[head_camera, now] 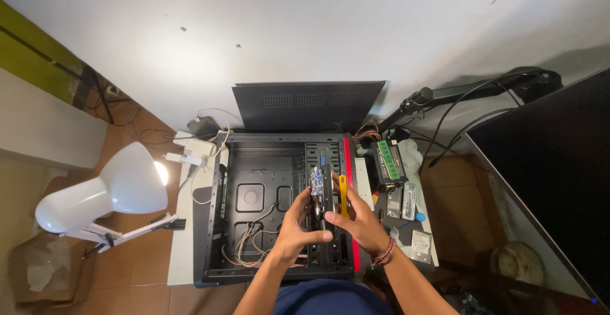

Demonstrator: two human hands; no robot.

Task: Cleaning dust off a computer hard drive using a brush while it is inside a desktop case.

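Over the open black metal computer case, left hand and right hand both grasp an upright green expansion card, long axis pointing away.

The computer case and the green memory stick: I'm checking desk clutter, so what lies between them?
In the head view, a white strip lies between the computer case and the green memory stick.

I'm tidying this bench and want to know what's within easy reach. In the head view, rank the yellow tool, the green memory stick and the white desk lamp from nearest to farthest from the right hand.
From the right hand:
1. Yellow tool, just above the fingers, at the case's red edge.
2. Green memory stick, up and to the right, beside the case.
3. White desk lamp, far left, across the case.
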